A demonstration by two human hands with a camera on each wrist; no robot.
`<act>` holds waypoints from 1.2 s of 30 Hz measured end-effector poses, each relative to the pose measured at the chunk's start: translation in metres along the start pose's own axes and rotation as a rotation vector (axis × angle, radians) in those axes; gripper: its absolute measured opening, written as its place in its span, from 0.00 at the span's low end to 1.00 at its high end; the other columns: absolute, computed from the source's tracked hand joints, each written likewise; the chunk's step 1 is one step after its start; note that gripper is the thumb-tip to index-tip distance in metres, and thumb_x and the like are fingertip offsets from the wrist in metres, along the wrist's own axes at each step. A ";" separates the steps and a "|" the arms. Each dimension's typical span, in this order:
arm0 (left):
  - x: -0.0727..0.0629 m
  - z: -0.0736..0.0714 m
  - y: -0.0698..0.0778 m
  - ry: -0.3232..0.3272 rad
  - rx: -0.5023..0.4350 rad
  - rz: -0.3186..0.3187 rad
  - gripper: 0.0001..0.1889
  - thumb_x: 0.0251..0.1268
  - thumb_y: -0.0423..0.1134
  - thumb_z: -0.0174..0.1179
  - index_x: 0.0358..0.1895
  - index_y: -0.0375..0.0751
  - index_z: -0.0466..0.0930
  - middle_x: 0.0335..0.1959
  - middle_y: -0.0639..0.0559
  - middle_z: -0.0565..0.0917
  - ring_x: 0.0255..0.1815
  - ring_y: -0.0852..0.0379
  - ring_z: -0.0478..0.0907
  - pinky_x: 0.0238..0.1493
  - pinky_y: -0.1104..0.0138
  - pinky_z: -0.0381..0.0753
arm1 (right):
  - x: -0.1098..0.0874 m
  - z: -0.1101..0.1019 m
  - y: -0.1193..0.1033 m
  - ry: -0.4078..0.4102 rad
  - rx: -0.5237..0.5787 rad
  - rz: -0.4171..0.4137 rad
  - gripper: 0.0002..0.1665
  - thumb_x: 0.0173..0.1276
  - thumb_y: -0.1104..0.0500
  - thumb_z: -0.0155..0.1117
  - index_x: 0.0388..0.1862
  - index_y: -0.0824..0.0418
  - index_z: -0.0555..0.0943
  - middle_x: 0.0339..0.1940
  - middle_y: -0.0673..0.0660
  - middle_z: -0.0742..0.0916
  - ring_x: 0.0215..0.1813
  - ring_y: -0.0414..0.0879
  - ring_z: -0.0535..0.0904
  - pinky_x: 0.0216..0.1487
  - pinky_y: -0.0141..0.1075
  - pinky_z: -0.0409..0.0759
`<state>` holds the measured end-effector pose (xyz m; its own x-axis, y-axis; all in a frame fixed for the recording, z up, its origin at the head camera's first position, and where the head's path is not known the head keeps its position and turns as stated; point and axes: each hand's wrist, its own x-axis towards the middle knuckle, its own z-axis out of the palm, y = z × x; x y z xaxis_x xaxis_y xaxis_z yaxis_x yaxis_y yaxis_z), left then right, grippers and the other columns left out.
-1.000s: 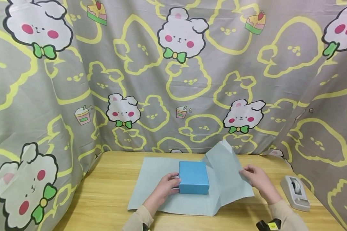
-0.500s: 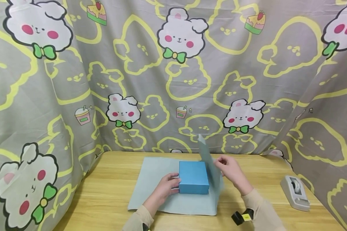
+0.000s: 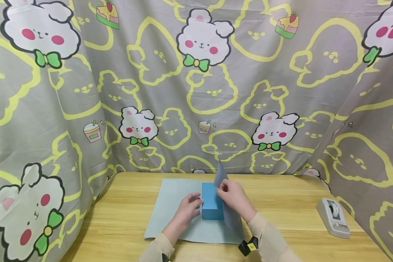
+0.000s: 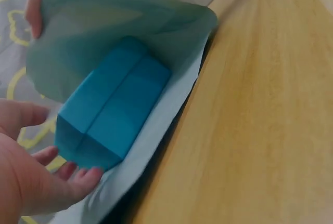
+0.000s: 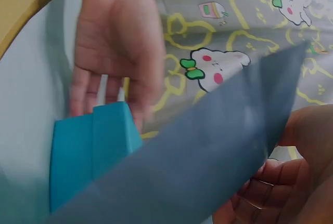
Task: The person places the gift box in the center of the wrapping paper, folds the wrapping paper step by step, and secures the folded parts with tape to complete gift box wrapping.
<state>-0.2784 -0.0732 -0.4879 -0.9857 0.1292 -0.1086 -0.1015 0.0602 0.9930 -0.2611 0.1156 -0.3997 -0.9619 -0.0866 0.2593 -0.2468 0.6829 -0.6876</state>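
A blue lidded box (image 3: 211, 203) sits on a pale blue-grey sheet of paper (image 3: 170, 209) in the head view. The sheet's right side stands up and leans over the box, hiding its right part. At that raised edge my right hand (image 3: 235, 196) pinches the paper between thumb and fingers. My left hand (image 3: 187, 210) is at the box's left side, its fingers loosely bent and not gripping it. In the left wrist view the fingertips (image 4: 89, 178) lie close to the box's end (image 4: 86, 146); contact is hard to tell.
A white tape dispenser (image 3: 334, 217) with a roll in it stands at the right of the wooden table (image 3: 288, 203). A patterned curtain (image 3: 170, 91) hangs behind the table and along both sides.
My right hand has carried the paper's right side leftward, up and over the box. My left hand has stayed by the box, its fingers loosening from the side.
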 end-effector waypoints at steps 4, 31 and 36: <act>0.006 0.004 0.022 0.121 0.096 0.066 0.24 0.69 0.53 0.56 0.59 0.39 0.76 0.58 0.42 0.79 0.57 0.48 0.76 0.54 0.53 0.80 | 0.000 0.002 -0.002 0.005 -0.004 -0.005 0.11 0.62 0.62 0.61 0.21 0.58 0.74 0.18 0.50 0.73 0.23 0.42 0.68 0.23 0.31 0.65; 0.030 0.023 0.076 0.042 0.237 0.121 0.09 0.64 0.42 0.61 0.32 0.40 0.82 0.34 0.51 0.81 0.32 0.56 0.72 0.32 0.66 0.72 | -0.005 -0.012 0.015 0.041 0.017 0.019 0.14 0.68 0.50 0.64 0.31 0.59 0.78 0.25 0.51 0.79 0.28 0.41 0.71 0.29 0.32 0.70; 0.031 0.021 0.065 0.093 0.243 0.113 0.08 0.62 0.40 0.61 0.32 0.39 0.82 0.34 0.51 0.81 0.35 0.56 0.72 0.34 0.67 0.72 | -0.006 -0.010 0.053 0.062 0.029 0.085 0.12 0.68 0.58 0.63 0.42 0.67 0.79 0.34 0.57 0.83 0.36 0.46 0.77 0.37 0.37 0.77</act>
<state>-0.3129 -0.0442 -0.4273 -0.9981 0.0583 0.0183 0.0343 0.2870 0.9573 -0.2674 0.1595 -0.4311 -0.9706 0.0170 0.2400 -0.1685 0.6642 -0.7284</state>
